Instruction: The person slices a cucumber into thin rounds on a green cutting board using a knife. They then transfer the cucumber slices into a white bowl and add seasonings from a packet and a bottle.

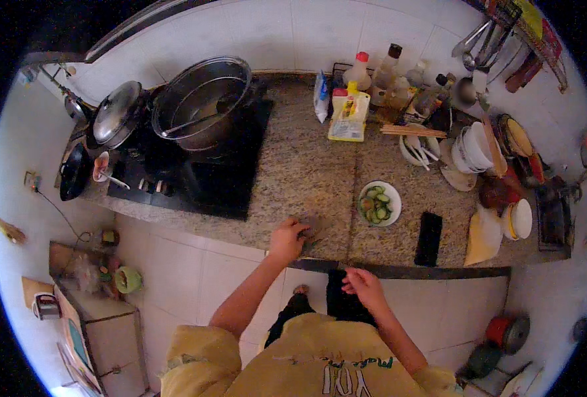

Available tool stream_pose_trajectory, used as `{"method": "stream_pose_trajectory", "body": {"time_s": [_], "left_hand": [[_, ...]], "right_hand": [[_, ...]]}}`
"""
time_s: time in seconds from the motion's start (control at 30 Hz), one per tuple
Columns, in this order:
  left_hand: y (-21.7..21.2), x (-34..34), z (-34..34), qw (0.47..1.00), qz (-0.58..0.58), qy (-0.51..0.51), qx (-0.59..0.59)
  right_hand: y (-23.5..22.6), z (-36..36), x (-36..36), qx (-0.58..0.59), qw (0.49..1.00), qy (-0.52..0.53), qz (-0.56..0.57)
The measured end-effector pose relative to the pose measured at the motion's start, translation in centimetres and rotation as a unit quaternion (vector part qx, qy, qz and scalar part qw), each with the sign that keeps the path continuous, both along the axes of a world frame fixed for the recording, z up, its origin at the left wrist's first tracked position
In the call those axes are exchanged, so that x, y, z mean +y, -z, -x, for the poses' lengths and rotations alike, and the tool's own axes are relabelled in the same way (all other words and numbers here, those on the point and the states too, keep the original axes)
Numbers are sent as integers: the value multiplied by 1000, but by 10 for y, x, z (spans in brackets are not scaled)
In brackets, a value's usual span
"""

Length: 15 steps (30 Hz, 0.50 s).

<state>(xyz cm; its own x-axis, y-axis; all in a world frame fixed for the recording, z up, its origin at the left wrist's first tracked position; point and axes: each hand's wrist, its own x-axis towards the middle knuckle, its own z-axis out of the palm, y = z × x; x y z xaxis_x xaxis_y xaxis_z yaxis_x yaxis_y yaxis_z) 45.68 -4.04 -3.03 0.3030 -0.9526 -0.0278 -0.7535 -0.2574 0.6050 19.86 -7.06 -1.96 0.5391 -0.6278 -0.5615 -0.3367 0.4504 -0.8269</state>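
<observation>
Left hand (288, 238) resting on the granite counter (306, 165) near its front edge, fingers curled over a small dark thing (312, 229), too blurred to identify. Right hand (363, 283) hanging loosely open below the counter edge, holding nothing. Sitting just right of the left hand: a white plate (391, 213) of sliced cucumber (375, 204), then a black phone (429, 238). Standing on the stove (194, 172) at left: a big steel pot (202, 102).

A speckled granite counter (306, 165) runs along the tiled wall. On it sit a black stove (200, 178) at the left, a white plate (380, 203) of cucumber slices near the front edge, a black phone (429, 238) beside it, a yellow packet (348, 119), bottles (386, 73) and stacked bowls (472, 149) at the back.
</observation>
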Motion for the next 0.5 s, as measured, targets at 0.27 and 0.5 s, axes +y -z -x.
{"method": "stream_pose_trajectory", "body": {"time_s": [0.27, 0.5], "left_hand": [[-44, 0, 43, 989, 73, -103, 78], [-16, 21, 42, 983, 13, -162, -83]], "right_hand": [[5, -97, -60, 123, 765, -190, 602], [35, -135, -85, 8, 806, -274, 525]]}}
